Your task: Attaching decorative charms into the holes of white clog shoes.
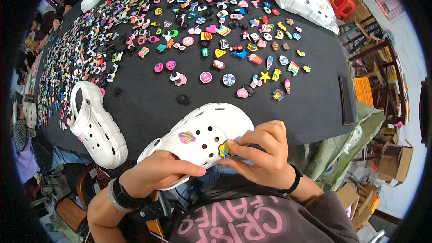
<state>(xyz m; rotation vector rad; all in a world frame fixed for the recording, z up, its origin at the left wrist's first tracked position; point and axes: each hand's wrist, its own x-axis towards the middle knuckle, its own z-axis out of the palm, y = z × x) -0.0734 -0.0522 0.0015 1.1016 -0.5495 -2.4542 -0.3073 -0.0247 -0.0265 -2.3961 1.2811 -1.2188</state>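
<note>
A white clog [225,121] with round holes is tilted over the near table edge. My left hand [164,171] grips it, fingers inside the opening and thumb over the upper's edge. A pink, striped planet-shaped shoe charm [186,137] sits on its upper. My right hand [265,153] pinches a yellow and blue shoe charm [224,149] against the upper, among the holes; whether its stem is in a hole is hidden. To the left, a second white clog [99,128] stands on the table.
The black table [148,94] carries many loose colourful charms [220,53], heaped densely at the far left [94,40]. White clogs in a plastic bag [306,4] lie at the back right. A dark flat phone-like object [346,100] rests by the right edge. Other people sit along the far left.
</note>
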